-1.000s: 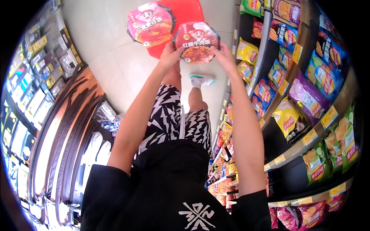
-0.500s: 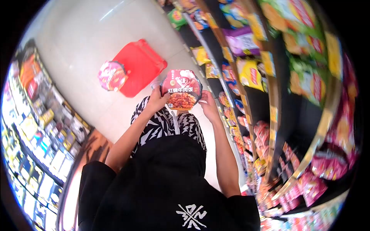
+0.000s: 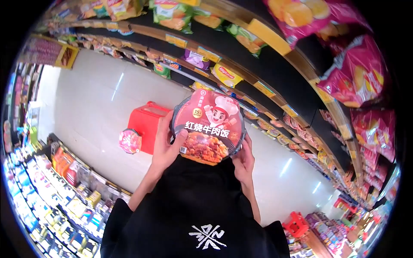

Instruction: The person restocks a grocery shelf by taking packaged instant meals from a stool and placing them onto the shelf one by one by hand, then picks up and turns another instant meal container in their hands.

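Between my two hands is an instant rice bowl (image 3: 207, 124), a round tub with a dark rim and a red lid sleeve. A cartoon chef, Chinese lettering and a picture of diced meat cover the sleeve. My left hand (image 3: 167, 146) grips its left side, thumb pressed on the front edge. On the right, the fingers of my right hand (image 3: 244, 160) curl around the rim from below. The bowl is raised in front of my chest, its lid facing me. Beyond my left hand, a red plastic box-like object (image 3: 145, 124) stands on the floor, with a second round pink package (image 3: 130, 141) at its edge.
Shelves of snacks run along the top and right, with a yellow chip bag (image 3: 226, 76) and pink chip bags (image 3: 359, 71). Another stocked shelf (image 3: 71, 206) fills the lower left. Pale tiled floor (image 3: 92, 99) lies between them. A red plastic item (image 3: 296, 224) appears at the lower right.
The rice bowl has come up closer to my head and looks larger, still in both hands. My view has turned, so the snack shelves now stretch across the top.
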Available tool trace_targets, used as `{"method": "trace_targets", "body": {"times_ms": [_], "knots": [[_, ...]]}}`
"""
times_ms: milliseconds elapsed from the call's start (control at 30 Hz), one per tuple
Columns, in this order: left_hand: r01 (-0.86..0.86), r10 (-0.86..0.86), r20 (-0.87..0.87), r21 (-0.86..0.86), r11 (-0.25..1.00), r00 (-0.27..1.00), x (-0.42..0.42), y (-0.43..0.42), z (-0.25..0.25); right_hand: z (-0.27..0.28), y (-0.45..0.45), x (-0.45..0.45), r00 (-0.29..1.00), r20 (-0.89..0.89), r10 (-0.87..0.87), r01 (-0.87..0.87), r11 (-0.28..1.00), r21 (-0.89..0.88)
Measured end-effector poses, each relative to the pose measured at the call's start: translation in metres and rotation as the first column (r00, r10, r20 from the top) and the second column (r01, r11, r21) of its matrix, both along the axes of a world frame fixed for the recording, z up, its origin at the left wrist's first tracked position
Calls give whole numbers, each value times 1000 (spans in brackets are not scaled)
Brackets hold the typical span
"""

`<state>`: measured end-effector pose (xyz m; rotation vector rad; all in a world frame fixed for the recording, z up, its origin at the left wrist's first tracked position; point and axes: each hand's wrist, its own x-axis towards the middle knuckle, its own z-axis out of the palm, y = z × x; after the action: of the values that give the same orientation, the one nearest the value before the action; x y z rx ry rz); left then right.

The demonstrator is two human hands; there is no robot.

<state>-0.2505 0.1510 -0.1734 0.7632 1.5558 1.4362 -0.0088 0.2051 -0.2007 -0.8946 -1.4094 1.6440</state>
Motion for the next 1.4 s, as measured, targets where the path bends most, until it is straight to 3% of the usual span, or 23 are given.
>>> {"method": "trace_targets", "body": {"times_ms": [200,233,333,533,667,733,1033,1200,1300,1400], "knots": [[16,-14,-30,78,997,999,33,9,25,8,-26,30,987,162,-18,5,997,75],[10,-10,2,106,994,1000,39,9,24,7,-31,31,993,94,-71,74,997,-27],[15,-30,105,136,991,994,52,10,24,-11,-31,47,983,183,-24,7,996,91],[112,-129,76,195,974,989,74,17,29,-17,-14,68,932,362,33,-169,922,350],[151,-176,124,189,970,977,92,28,36,-19,-11,78,914,406,21,-173,924,340],[165,-187,96,201,966,978,98,32,31,-15,-4,82,894,447,-30,-184,885,428],[171,-200,93,254,952,975,155,56,0,-33,25,147,788,612,-63,-285,844,453],[241,-290,158,272,932,944,179,86,-1,-33,40,170,792,595,-138,-206,856,474],[270,-337,244,269,925,909,190,100,3,-34,45,185,743,662,-95,-237,888,394],[307,-366,248,246,920,897,199,116,5,-32,55,192,765,627,-151,-199,869,453]]}}
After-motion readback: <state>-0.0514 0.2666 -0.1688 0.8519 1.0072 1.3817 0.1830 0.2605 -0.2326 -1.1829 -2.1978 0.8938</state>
